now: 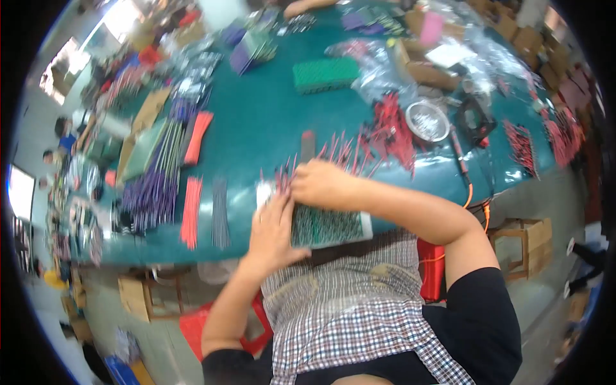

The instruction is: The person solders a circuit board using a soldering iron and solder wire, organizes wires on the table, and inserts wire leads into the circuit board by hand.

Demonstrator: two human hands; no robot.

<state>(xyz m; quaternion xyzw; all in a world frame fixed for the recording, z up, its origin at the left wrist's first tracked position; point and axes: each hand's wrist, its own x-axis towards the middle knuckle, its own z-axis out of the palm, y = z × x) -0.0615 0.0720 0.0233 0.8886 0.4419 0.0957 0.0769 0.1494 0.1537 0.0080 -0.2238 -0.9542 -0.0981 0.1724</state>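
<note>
At the table's front edge lies a light-edged board (366,226) densely covered with small green and dark pieces. My left hand (271,236) rests at its left side, fingers extended forward and thumb spread out to the right. My right hand (323,185) reaches across the board's far side, its fingers bent down beside my left fingertips. Whatever those right fingers pinch is hidden. Thin red wires (338,149) with dark parts stick up just beyond my hands. Among them lies a dark flat bar (308,146) with a red end.
Bundles of red wires (192,212) and grey wires (220,215) lie left, near purple and green wires (154,183). Rightward are a red wire pile (391,131), a round metal bowl (428,122) and a soldering iron (459,154) with an orange cord. A green block (326,75) sits farther back.
</note>
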